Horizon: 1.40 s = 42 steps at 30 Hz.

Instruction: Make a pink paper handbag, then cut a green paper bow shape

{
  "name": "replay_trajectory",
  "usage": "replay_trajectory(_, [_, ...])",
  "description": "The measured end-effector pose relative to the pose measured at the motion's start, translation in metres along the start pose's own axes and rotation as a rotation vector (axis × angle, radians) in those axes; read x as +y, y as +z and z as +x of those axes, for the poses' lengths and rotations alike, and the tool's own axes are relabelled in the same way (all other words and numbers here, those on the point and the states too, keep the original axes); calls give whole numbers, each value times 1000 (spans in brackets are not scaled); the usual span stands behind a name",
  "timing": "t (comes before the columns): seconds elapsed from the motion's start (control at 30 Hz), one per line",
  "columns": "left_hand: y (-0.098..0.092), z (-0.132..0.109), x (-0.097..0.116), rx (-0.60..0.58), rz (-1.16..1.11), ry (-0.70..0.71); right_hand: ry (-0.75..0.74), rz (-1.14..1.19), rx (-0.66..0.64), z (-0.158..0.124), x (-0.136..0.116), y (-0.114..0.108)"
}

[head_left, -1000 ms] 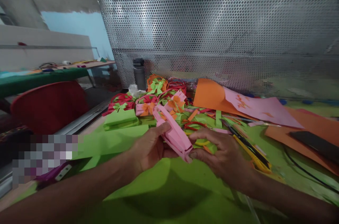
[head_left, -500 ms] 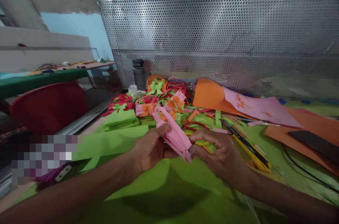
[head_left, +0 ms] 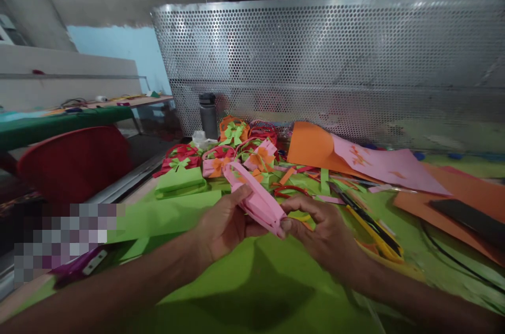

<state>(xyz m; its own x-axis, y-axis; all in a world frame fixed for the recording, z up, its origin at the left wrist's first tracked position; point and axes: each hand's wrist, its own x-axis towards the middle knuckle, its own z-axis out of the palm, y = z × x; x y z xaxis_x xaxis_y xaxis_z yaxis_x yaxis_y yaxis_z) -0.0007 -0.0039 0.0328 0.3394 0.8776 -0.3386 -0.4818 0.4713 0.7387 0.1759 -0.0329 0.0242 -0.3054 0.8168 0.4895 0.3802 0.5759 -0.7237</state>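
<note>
A folded pink paper bag with a strip handle [head_left: 262,202] is held up over the green tabletop [head_left: 252,281]. My left hand [head_left: 224,223] grips its left side, thumb on top and fingers beneath. At its right end, my right hand [head_left: 321,226] pinches the lower corner between thumb and forefinger. Behind the bag lie finished-looking small paper bags, among them a pink one with an orange bow [head_left: 260,156] and a red one with a green bow [head_left: 179,159]. A folded green paper piece [head_left: 180,182] rests left of them.
Red-handled scissors [head_left: 292,191] lie behind my right hand, and a yellow-and-black cutter [head_left: 374,231] to its right. Orange sheets [head_left: 311,143], a pink sheet [head_left: 386,160] and a dark phone-like slab [head_left: 469,218] cover the right side. A grey bottle [head_left: 208,115] stands before the perforated metal panel [head_left: 315,60].
The view has tilted up slightly, so the background sits a little lower. Both hands keep their grip on the pink bag, which is turned very slightly flatter.
</note>
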Motion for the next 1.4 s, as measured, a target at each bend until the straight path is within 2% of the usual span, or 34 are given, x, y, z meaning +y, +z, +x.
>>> replay_trajectory(0.17, [-2, 0, -2, -22, 2, 2, 18, 30, -7, 0, 2, 0])
replay_trajectory(0.33, [-1, 0, -3, 23, 25, -4, 33, 81, -22, 1, 1, 0])
replay_trajectory(0.7, [3, 0, 0, 19, 52, 39, 174, 291, -47, 3, -3, 0])
replay_trajectory(1.03, [3, -1, -1, 86, 44, 19, 136, 146, -33, 1, -5, 2])
replay_trajectory(1.2, [3, 0, 0, 45, 31, 24, 154, 205, -70, 1, -4, 1])
replay_trajectory(1.4, [1, 0, -2, 37, 51, 15, 151, 187, -51, 3, -4, 2])
